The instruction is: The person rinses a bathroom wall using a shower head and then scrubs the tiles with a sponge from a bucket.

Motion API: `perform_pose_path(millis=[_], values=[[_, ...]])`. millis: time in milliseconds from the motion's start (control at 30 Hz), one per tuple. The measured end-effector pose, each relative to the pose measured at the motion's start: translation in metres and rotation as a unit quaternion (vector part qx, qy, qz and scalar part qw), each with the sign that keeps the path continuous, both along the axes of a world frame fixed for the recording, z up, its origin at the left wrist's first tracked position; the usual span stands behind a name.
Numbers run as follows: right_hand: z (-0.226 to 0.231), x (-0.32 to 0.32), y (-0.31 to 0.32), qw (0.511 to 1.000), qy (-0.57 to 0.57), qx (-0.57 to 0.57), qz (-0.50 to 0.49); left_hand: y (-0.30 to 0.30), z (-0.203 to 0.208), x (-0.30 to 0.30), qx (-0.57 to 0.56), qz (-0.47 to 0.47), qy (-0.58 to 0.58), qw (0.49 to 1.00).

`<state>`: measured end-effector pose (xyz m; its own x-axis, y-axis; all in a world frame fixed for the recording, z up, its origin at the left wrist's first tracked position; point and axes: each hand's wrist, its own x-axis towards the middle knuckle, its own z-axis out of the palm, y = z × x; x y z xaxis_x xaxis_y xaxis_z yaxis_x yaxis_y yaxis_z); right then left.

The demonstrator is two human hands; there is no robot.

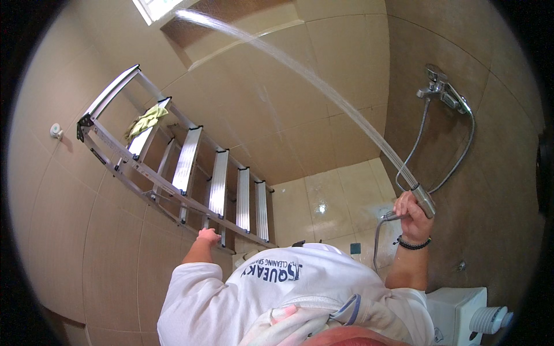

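My right hand is wrapped round a chrome hand shower with a metal hose hanging from it. A strong jet of water leaves it and arcs up and to the left, reaching the wall by the window. On my left, an aluminium stepladder with wide treads stands leaning across the view. My left hand is closed at its lower side rail, fingers partly hidden. A yellow-green cloth drapes over one of its upper treads.
On the right wall sits a chrome mixer tap with a looped hose. A white toilet cistern stands at lower right. The tiled floor looks wet, with a small square drain. A recessed ledge runs below the window.
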<state>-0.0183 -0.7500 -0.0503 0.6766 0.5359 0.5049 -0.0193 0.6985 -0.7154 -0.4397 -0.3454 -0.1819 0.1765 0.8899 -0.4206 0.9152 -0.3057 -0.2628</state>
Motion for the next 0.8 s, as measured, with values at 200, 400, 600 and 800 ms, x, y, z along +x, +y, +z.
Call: perform_pose_path(millis=[200,400,600,800], values=[[0.005,-0.002,0.009,1.000,-0.008,-0.002,0.005,0.000,-0.004,-0.007,-0.006,0.007,0.006,1.000],[-0.003,0.003,0.016,1.000,0.021,0.004,0.006,0.001,-0.005,-0.011,-0.002,-0.014,0.021,1.000],[-0.011,0.010,0.017,0.999,0.024,0.016,-0.013,0.002,0.001,-0.006,-0.003,-0.017,0.027,1.000],[-0.016,0.017,0.012,0.998,0.049,0.028,-0.030,0.006,0.006,0.004,-0.011,-0.005,0.031,0.999]])
